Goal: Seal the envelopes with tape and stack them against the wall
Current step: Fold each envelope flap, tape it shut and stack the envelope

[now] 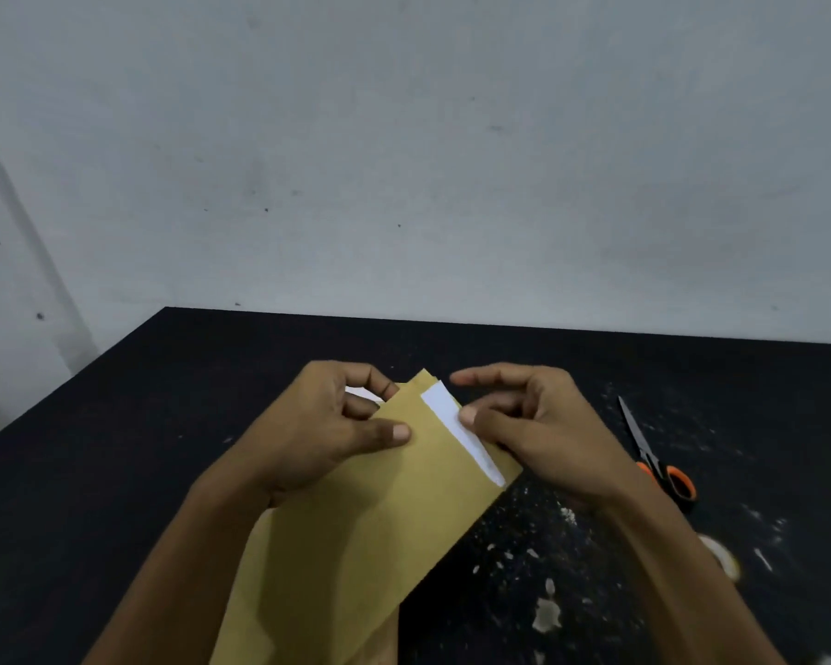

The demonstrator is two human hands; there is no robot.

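Observation:
A brown envelope [380, 511] lies slanted over the black table, on top of at least one more brown envelope [245, 592] beneath it. A white strip [456, 429] runs along its upper right edge. My left hand [327, 424] grips the envelope's top left part, thumb on top and fingers curled round the edge, with a bit of white showing behind the fingers. My right hand [533, 424] pinches the envelope at the white strip, thumb tip on the strip, index finger stretched out above it.
Orange-handled scissors [653, 453] lie on the table to the right. A roll of clear tape [720, 554] sits partly hidden behind my right forearm. Pale scraps and specks dot the black table [116, 424]. The grey wall [404, 160] rises at the table's far edge.

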